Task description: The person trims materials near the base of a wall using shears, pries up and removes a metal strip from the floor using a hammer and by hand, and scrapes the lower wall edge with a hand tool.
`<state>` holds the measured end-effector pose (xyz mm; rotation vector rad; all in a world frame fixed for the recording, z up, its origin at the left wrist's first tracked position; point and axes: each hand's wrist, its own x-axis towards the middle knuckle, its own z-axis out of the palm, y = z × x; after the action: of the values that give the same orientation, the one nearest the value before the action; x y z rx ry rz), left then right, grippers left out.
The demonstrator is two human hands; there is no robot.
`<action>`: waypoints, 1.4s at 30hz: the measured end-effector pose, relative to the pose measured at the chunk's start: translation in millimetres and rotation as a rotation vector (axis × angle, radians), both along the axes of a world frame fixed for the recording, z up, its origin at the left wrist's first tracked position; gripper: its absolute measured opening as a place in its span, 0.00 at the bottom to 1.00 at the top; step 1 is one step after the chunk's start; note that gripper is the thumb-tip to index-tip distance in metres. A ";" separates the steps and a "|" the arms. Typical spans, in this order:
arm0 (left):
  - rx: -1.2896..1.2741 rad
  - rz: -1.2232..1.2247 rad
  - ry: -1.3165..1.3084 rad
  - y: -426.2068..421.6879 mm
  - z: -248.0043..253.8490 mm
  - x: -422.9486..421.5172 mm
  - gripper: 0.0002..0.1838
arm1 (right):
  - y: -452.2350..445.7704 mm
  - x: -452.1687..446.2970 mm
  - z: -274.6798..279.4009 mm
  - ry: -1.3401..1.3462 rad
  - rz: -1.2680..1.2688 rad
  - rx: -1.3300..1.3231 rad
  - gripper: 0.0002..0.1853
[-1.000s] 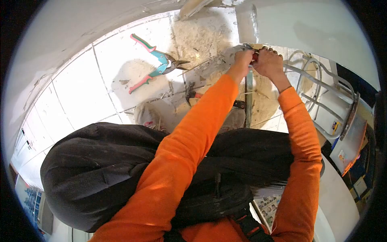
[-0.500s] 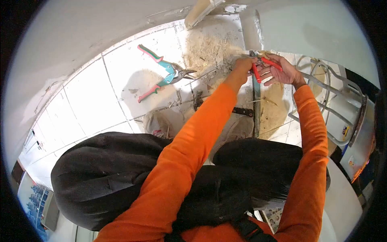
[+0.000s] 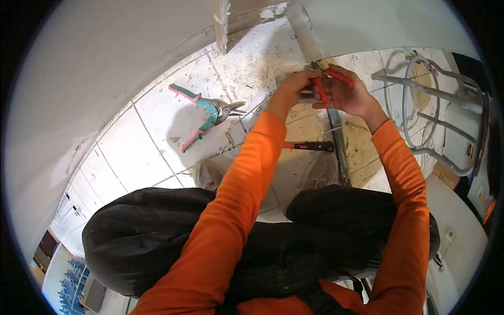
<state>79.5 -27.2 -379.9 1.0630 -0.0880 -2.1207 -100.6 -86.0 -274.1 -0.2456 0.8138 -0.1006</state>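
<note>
Blue objects: a cluster [image 3: 73, 283] at the lower left edge, too small to identify.
Tiled floor: white squares [image 3: 149, 134] with dark joints, grubby with dust and scraps toward the middle.
Black trousers: both knees bent [image 3: 142, 239], spread across the lower part of the view.
Tin snips: teal body [image 3: 210, 114], pink-and-green handles spread apart at left, blades pointing right; they lie on the tiles, well apart from the hands.
Left hand: reaching forward in an orange sleeve [image 3: 231, 205], the hand [image 3: 287, 90] has bent fingers at the pliers' head; whether they grip it cannot be told.
Tool handle: black and red [image 3: 314, 146], lying on the floor, its left end hidden behind the left forearm.
Red-handled pliers: between the two hands, above the floor, red handles [image 3: 321, 92] splayed apart.
Right hand: palm partly turned up [image 3: 356, 98], thumb and fingers loosely curled around the pliers' handles.
Metal strip: long and narrow [image 3: 340, 147], lying on the floor below the hands.
Tubular frame: bent grey metal [image 3: 443, 94], right of the right hand.
</note>
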 end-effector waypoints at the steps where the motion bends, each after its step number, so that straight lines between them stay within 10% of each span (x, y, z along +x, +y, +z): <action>1: -0.048 -0.035 -0.017 -0.7 2.4 5.2 0.21 | 3.3 5.4 2.3 0.055 -0.022 -0.029 0.28; 4: -0.303 -0.523 -0.757 -13.4 56.7 40.6 0.29 | 10.4 22.6 12.7 0.255 -0.118 -0.055 0.22; 7: -0.394 -0.728 -0.889 -29.8 82.6 68.1 0.32 | 17.8 37.5 6.2 0.272 -0.252 -0.020 0.18; 18: -1.074 -0.427 -0.687 -15.8 296.1 122.3 0.22 | 33.5 77.2 23.6 0.320 -0.445 0.120 0.10; 42: -0.967 -0.344 -0.712 10.7 295.3 101.6 0.22 | 70.9 187.6 -77.2 1.117 -0.744 -0.175 0.18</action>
<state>181.1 -16.4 -84.6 1.1361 -1.5427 -1.5003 87.0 -15.1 -351.3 -0.1358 1.9891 -0.7852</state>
